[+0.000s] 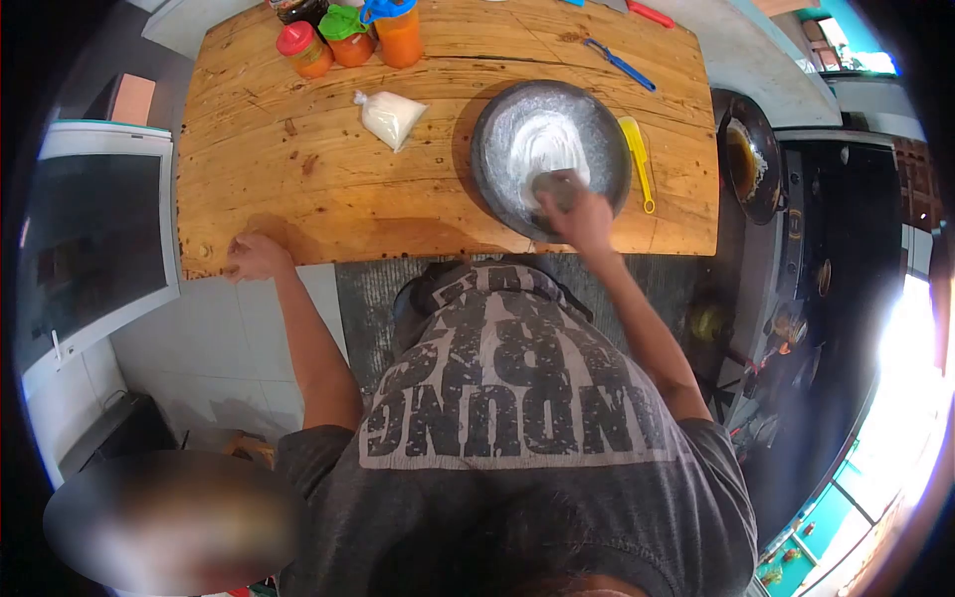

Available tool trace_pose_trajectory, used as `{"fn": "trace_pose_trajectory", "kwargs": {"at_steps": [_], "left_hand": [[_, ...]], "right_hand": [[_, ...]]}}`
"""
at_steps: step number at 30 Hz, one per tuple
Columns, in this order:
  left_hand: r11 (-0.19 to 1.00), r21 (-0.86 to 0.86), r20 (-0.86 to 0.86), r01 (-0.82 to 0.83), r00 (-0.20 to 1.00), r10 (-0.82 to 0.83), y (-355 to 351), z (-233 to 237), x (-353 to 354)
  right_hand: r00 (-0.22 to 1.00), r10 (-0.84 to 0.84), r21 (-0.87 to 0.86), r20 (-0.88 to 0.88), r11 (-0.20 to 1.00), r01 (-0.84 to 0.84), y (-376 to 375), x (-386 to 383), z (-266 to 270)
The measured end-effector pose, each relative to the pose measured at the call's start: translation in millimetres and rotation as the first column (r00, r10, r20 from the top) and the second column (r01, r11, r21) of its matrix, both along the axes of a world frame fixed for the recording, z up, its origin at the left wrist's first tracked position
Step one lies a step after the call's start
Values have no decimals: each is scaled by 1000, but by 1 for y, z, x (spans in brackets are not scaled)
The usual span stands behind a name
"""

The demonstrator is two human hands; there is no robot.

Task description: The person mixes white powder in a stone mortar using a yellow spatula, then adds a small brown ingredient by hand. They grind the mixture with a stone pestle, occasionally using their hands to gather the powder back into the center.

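My right hand (582,217) is closed on a grey stone pestle (555,187), pressing it into a round dark stone dish (497,129). White powder or paste (542,144) is spread across the dish. The dish sits on a wooden table (298,189), near its front edge. My left hand (254,257) rests on the table's front left edge, fingers curled over it, holding nothing else.
A yellow spatula (637,154) lies just right of the dish, and a blue tool (619,64) lies behind it. A bag of white powder (390,116) and several lidded jars (348,38) stand at the back left. A wok (748,159) sits on the stove at right. A white appliance (95,229) stands at left.
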State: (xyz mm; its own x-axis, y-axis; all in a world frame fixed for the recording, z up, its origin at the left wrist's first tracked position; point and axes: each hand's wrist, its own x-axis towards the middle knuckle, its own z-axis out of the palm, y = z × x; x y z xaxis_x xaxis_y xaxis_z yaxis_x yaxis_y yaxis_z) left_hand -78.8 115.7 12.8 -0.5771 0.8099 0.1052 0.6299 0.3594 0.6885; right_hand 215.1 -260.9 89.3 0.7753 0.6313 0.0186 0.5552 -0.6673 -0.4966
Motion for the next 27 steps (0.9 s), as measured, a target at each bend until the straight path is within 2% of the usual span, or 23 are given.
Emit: {"fn": "trace_pose_trajectory", "kwargs": {"at_steps": [2, 5, 8, 11, 12, 16, 17, 19, 21, 22, 23, 25, 27], "left_hand": [[1000, -14, -15, -6, 1000, 6, -1, -3, 4], [1000, -11, -40, -26, 999, 26, 2, -5, 0], [1000, -10, -19, -6, 1000, 6, 2, -3, -2], [1000, 0, -9, -12, 1000, 12, 1, 2, 4], [1000, -12, -17, -18, 1000, 18, 0, 4, 5], [999, -36, -3, -9, 1000, 9, 2, -1, 1], [999, -31, 2, -11, 1000, 11, 0, -1, 2], [1000, -12, 9, -15, 1000, 15, 0, 2, 2], [1000, -4, 12, 4, 1000, -4, -1, 5, 1], [1000, -5, 16, 5, 1000, -5, -2, 4, 1], [1000, -10, -3, -13, 1000, 12, -1, 4, 1], [999, -24, -46, -34, 998, 33, 2, -1, 2], [1000, -12, -37, -15, 999, 14, 18, -32, -14]], "right_hand": [[982, 56, -84, 181, 996, -41, 6, -7, -11], [992, -51, -95, 114, 993, 62, 39, 30, -1], [970, -82, 0, -227, 996, 84, 35, 62, -2], [997, -21, -179, -79, 984, 7, 25, 16, 4], [992, 60, -145, 111, 989, -44, 24, -4, -1], [988, 10, -153, 155, 988, 14, 44, 17, 0], [992, -56, -123, 116, 990, 71, 52, 30, 6], [985, -67, -13, -160, 998, 66, 46, 56, 4], [972, -51, -93, -228, 995, 30, 25, 51, -15], [997, 4, -20, -83, 1000, -6, 20, 24, -4], [1000, 16, -118, 21, 993, -14, 20, 0, -1], [996, 2, -9, 92, 1000, -1, 20, -13, -4], [990, -34, -32, 139, 999, 39, 31, 6, -5]]}}
